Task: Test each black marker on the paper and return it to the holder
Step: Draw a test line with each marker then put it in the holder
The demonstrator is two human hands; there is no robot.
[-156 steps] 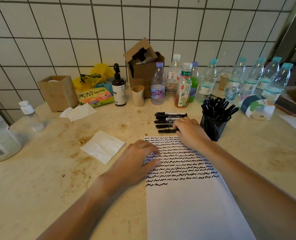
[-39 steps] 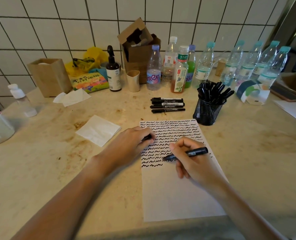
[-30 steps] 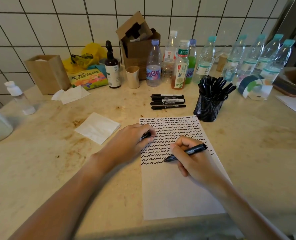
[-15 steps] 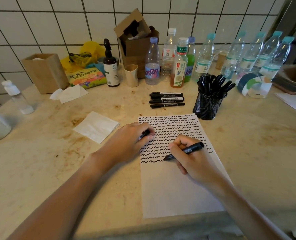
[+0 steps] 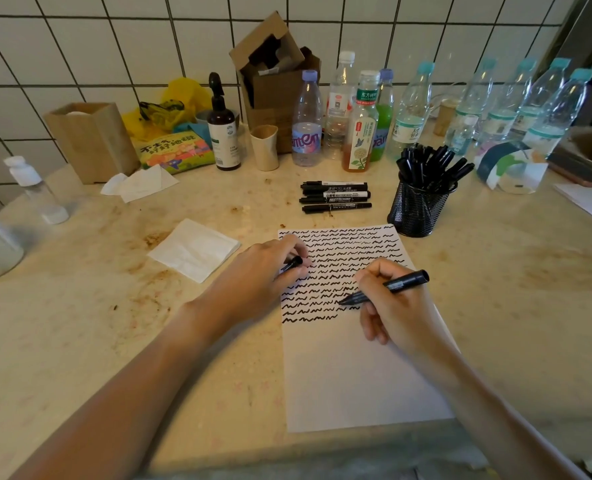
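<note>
Marker (image 5: 390,287) in right hand (image 5: 396,310), fingers curled round the barrel in a writing grip, tip on the paper (image 5: 357,358) at the newest squiggle row. Left hand (image 5: 260,275) pinches the cap (image 5: 293,263) and rests on the sheet, probably steadying it. Untested markers (image 5: 336,197) lie beyond; holder (image 5: 417,209) just beside the paper's far corner.

Both forearms were bare to the frame edge, with no sleeve visible on either. The left hand (image 5: 265,271) and the right hand (image 5: 396,315) wore no glove, and no ring, watch or band showed at fingers or wrists.
</note>
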